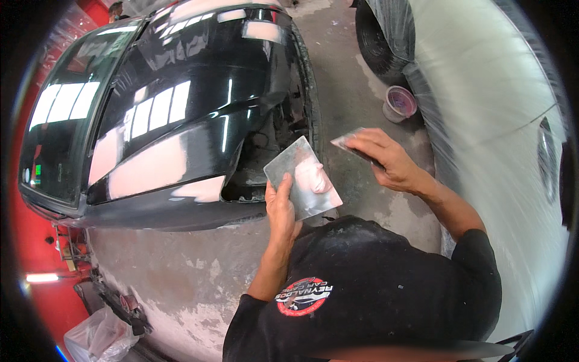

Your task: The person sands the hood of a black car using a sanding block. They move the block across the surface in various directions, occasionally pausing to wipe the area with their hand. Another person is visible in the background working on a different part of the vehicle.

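My left hand [280,204] grips a flat grey mixing board [280,171] by its near left edge, thumb on top. A mound of pale pink body filler [312,175] lies on the board's right half, with a thin smear toward the corner. To the right, apart from the board, my right hand [389,160] is closed around a flat putty spreader [356,146], whose pinkish edge points left. Ahead on the left is a black car [199,72] with pale pink filler patches [158,164] on its hood and fender; its headlight opening [262,157] is bare.
A plastic tub [399,104] with purplish-pink residue stands on the concrete floor at right. Beyond it is a plastic-covered vehicle [482,90] with a dark tire [380,39]. Clear plastic sheeting [101,335] lies at lower left. Another person [115,11] is at the far left.
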The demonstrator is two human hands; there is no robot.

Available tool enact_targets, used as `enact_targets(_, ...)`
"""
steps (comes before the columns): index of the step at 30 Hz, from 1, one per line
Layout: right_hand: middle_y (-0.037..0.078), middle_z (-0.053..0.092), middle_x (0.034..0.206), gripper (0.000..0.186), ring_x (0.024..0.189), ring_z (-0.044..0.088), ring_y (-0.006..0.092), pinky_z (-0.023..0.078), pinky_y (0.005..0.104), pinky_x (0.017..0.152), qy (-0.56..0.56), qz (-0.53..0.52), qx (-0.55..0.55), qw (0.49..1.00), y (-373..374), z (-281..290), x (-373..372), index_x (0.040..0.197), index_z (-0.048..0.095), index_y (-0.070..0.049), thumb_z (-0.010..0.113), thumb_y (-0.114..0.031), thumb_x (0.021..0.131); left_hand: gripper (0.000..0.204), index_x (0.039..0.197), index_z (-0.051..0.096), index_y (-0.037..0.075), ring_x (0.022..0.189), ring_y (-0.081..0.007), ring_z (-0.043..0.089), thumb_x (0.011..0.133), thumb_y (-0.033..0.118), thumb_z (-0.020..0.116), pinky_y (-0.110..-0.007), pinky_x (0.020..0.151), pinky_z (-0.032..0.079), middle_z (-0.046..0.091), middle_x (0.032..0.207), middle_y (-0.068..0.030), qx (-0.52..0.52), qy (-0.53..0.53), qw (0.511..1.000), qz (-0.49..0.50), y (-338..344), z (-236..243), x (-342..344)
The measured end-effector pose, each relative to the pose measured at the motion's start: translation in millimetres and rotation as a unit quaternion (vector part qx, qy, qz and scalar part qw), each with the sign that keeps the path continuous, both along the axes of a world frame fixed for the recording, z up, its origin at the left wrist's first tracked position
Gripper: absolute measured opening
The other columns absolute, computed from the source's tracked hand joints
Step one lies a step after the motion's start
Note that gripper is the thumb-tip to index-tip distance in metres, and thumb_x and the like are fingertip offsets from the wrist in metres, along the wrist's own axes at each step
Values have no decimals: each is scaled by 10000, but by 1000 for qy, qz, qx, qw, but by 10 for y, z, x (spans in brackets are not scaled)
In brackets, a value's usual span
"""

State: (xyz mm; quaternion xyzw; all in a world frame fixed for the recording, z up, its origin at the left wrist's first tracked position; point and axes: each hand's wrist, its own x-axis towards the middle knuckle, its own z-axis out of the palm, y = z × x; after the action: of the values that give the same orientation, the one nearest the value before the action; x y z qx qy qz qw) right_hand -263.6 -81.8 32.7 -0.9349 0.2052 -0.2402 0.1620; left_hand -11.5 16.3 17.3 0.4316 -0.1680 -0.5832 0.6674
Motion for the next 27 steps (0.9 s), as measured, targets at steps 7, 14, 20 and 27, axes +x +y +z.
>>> enact_targets(7, 13, 646, 1203, 566, 1141, 537, 278, 404, 428, 1011, 67, 15, 91, 993, 66, 719, 383, 1182, 677, -124, 675, -30, 623, 303, 1279, 514, 23, 1053, -198, 636, 996, 126, 544, -354, 918, 520, 634, 1189, -114, -22, -83, 995, -47, -21, -148, -93)
enact_targets(14, 52, 589, 1277, 600, 1204, 524, 254, 367, 465, 1110, -133, 27, 475, 869, 184, 608, 289, 1283, 600, -88, 630, 13, 692, 312, 1282, 535, 30, 1077, -216, 640, 999, 161, 536, -369, 939, 513, 637, 1206, -121, 60, 70, 996, -6, -22, -86, -36)
enact_targets(20, 80, 551, 1337, 623, 1251, 474, 335, 326, 573, 1121, 41, 38, -60, 997, 496, 77, 348, 1333, 564, -114, 708, -93, 727, 333, 1285, 523, 5, 1067, -228, 644, 973, 122, 542, -373, 945, 515, 634, 1197, -116, 59, 97, 993, 11, -8, 24, 97)
enact_targets(27, 97, 592, 1315, 648, 1249, 507, 345, 418, 455, 1061, -38, -116, 19, 992, 180, 52, 89, 1296, 609, -93, 667, 52, 667, 345, 1299, 523, -7, 1070, -170, 603, 1007, 177, 525, -319, 972, 457, 630, 1205, -105, -34, -164, 985, -42, 51, 177, 23)
